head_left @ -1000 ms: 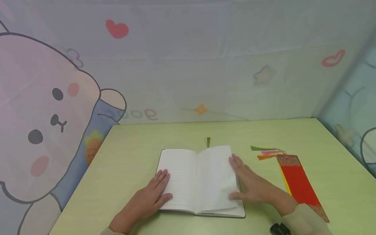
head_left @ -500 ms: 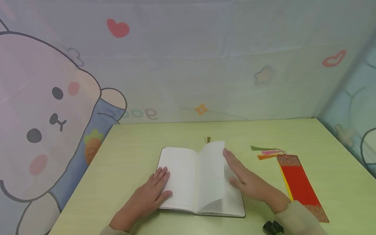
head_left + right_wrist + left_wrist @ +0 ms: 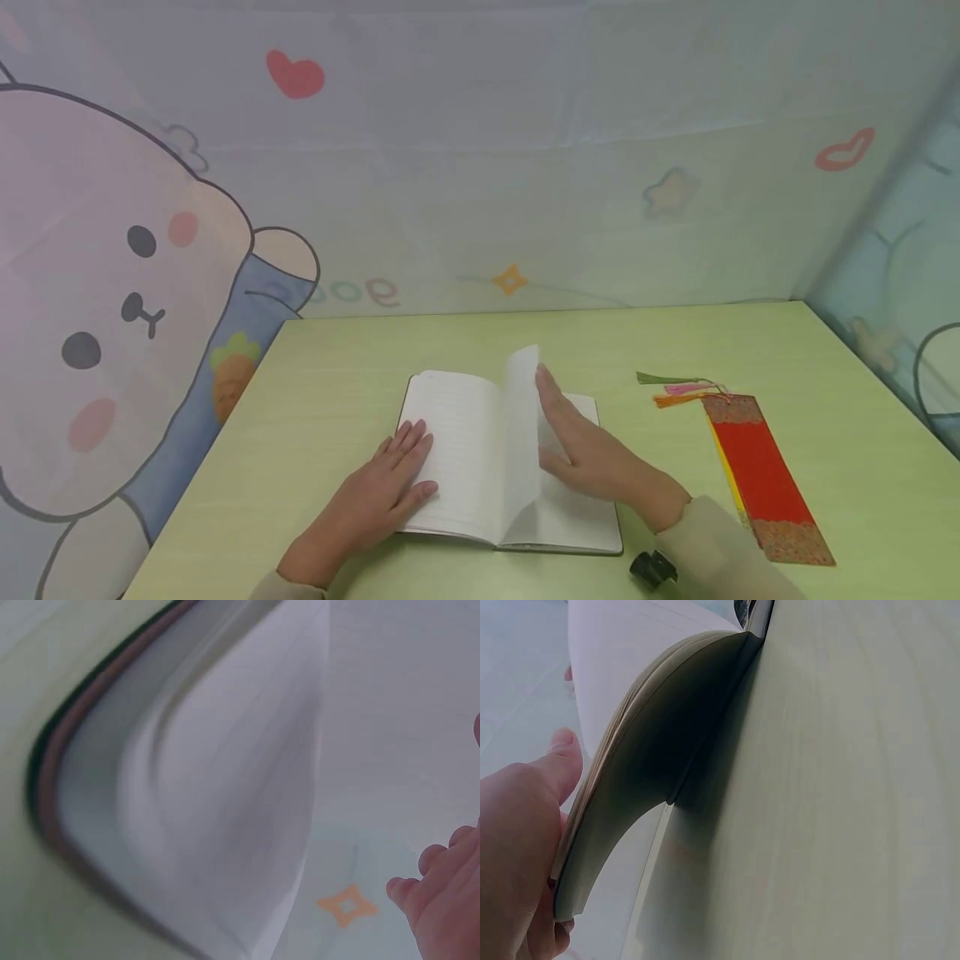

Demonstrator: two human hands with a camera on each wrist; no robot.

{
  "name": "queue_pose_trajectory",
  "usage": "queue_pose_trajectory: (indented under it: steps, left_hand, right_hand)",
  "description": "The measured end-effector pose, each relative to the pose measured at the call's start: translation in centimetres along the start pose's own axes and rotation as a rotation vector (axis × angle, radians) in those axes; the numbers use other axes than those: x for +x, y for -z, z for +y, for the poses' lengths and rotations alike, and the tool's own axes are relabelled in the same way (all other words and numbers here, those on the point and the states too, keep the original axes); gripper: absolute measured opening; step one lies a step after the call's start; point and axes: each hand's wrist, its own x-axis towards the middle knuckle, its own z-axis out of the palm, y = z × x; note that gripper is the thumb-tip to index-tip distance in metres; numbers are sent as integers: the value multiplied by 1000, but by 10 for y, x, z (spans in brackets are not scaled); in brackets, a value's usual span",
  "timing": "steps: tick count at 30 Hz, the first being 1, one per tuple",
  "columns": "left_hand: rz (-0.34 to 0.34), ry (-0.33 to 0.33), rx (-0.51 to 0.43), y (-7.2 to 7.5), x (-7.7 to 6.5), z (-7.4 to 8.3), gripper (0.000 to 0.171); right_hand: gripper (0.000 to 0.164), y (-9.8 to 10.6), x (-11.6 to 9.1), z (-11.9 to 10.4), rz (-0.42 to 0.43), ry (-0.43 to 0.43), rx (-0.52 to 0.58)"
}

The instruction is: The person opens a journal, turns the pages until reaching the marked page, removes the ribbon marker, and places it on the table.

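An open notebook (image 3: 577,518) with a dark cover lies on the table in the head view. My left hand (image 3: 378,493) rests on the outer edge of its lined left page (image 3: 457,450), fingers and thumb extended. One loose page (image 3: 520,450) stands nearly upright by the spine, curving up from the right half. Against its free edge my right hand (image 3: 600,457) pushes, fingers straight and thumb apart. In the right wrist view the raised page (image 3: 240,765) fills the middle, with my right hand (image 3: 446,907) at the right edge. My left hand (image 3: 517,840) is beside the page stack in the left wrist view.
Right of the notebook lies a red bookmark (image 3: 765,467) with patterned ends, a yellow one (image 3: 726,462) partly beneath it. Green, pink and orange tassels (image 3: 678,400) spread at the top. A black device (image 3: 654,570) sits by my right wrist. A printed cloth (image 3: 480,167) hangs behind the table.
My right hand has moved left, raising the page from nearly flat to almost upright and uncovering the page below. The small brown tassel above the notebook is now hidden. My left hand has stayed put.
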Motion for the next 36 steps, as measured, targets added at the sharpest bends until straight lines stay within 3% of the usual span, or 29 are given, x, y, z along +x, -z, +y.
queue_pose_trajectory:
  steps: [5,9,18,28,36]
  left_hand:
    - [-5,7,10,-3,0,-1,62]
    - [-11,13,12,-4,0,-1,62]
    - [-28,25,-3,-4,0,-1,61]
    - [-23,28,-21,-4,0,-2,59]
    - [11,6,45,-1,2,-1,57]
  right_hand:
    - [93,-7,8,-9,7,-28,29]
    - [93,-14,12,-13,-5,-32,50]
    - [75,-22,10,-16,-82,18,-88]
    - [76,-33,16,-15,-222,-25,-251]
    - [75,-41,24,-21,-290,-34,-300]
